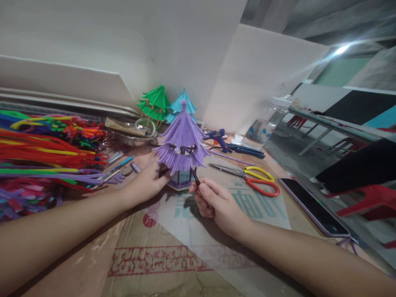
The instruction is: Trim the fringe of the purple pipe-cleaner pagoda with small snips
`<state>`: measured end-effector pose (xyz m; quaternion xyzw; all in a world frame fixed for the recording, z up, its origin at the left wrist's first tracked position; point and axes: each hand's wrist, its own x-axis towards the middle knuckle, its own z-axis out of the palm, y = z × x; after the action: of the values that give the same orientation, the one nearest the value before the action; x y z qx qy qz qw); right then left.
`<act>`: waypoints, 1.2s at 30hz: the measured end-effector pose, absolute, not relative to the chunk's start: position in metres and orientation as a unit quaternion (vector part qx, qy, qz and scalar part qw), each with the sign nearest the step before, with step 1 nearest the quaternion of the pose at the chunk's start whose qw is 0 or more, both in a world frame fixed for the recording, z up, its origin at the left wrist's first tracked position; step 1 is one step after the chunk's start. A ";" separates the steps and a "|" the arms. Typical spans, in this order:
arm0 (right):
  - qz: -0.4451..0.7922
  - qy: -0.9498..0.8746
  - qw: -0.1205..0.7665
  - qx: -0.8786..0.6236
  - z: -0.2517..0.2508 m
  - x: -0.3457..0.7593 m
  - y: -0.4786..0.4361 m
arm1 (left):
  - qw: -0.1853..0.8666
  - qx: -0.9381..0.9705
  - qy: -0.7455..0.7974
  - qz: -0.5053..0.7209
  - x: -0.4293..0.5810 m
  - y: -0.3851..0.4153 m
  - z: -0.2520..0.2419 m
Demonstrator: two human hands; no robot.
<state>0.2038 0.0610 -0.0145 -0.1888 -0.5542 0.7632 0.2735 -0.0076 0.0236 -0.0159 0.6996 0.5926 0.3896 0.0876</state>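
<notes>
Head view is showing a purple two-tiered pavilion (184, 134) standing upright on the table (77, 264), and every other thing is lying around it. Its base is sitting between the two hands: the left hand (151, 179) is reaching in at the pavilion's left side, thumb pointing at the base, while the roof fringe is hiding the other fingertips, so I cannot tell whether they are gripping or merely resting there. At the pavilion's front right, the right hand (216, 204) is pinching a thin dark stick (196, 179) between thumb and forefinger, the remaining fingers curling in, and the stick's upper end is reaching just under the lower roof edge; whether it is touching a post I cannot tell. Beneath and in front of the pavilion, a printed sheet (185, 231) is carrying large teal characters; one to the pavilion's right is looking like 面, and the others are staying too blurred or covered to read. A red scrollwork band (173, 259) is running across in front of the pavilion, and a red round mark (150, 218) is showing to its front left. Well behind and right of the pavilion, a clear jar (268, 121) is bearing blue patches without legible lettering, while scissors (243, 173) with yellow and red handles are lying nearer on that side
</notes>
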 end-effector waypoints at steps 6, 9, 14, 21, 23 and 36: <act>0.776 -0.539 0.264 -0.195 -0.017 0.203 0.063 | 0.117 0.719 0.566 0.387 -0.006 0.026 -0.012; 0.775 -0.544 0.263 -0.189 -0.017 0.203 0.063 | 0.132 0.709 0.572 0.391 -0.009 0.026 -0.017; 0.768 -0.555 0.263 -0.183 -0.017 0.205 0.062 | 0.159 0.698 0.555 0.425 -0.011 0.026 -0.020; 0.775 -0.552 0.261 -0.162 -0.015 0.207 0.061 | 0.179 0.716 0.542 0.401 -0.008 0.025 -0.013; 0.777 -0.549 0.263 -0.162 -0.016 0.207 0.061 | 0.166 0.708 0.546 0.415 -0.010 0.025 -0.015; 0.772 -0.548 0.270 -0.174 -0.014 0.204 0.062 | 0.168 0.695 0.558 0.421 -0.011 0.026 -0.016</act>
<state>0.2039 0.0620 -0.0144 -0.1739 -0.5481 0.7723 0.2701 -0.0108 0.0262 -0.0161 0.6951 0.5577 0.4212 0.1684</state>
